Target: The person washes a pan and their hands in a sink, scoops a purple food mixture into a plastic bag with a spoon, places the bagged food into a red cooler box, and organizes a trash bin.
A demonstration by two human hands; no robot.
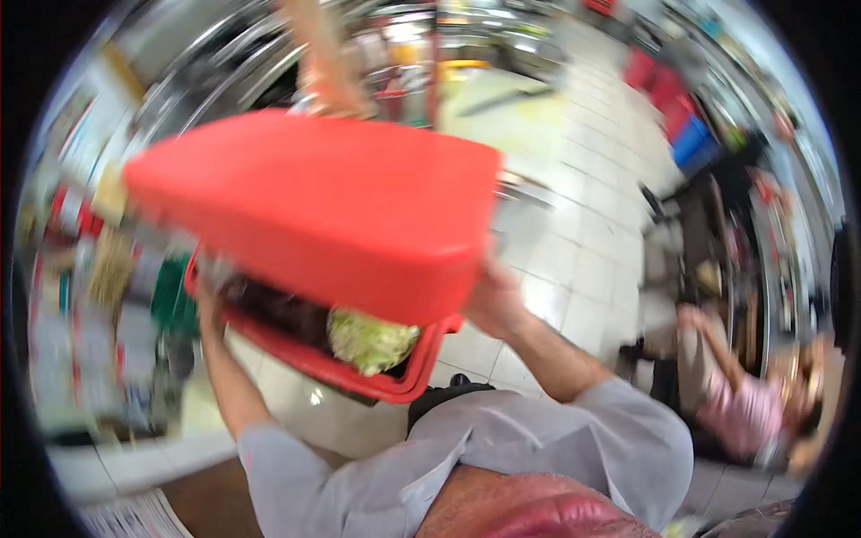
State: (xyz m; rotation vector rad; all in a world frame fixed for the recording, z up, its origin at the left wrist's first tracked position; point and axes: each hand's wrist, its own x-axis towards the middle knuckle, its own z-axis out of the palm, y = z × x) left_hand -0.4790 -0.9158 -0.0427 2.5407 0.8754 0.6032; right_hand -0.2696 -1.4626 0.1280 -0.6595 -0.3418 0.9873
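My left hand [210, 289] is closed at the left end of a red plastic bin [386, 384]. My right hand [495, 300] is at the bin's right end, its fingers partly hidden behind a second red tub [314, 188]. That tub is blurred and tilted over the bin, its smooth underside upward, covering much of the opening. Inside the lower bin are a pale green cabbage [372, 341] and something dark, too shaded to name. Another person's hand [336, 97] reaches the tub's far edge.
Beyond the tub stands a pale cutting board [507, 112] with a knife [505, 101] on it. A green basket [173, 296] is at the left. To the right, a person in a pink shirt [740, 412] is near a counter. White floor tiles [583, 215] run between.
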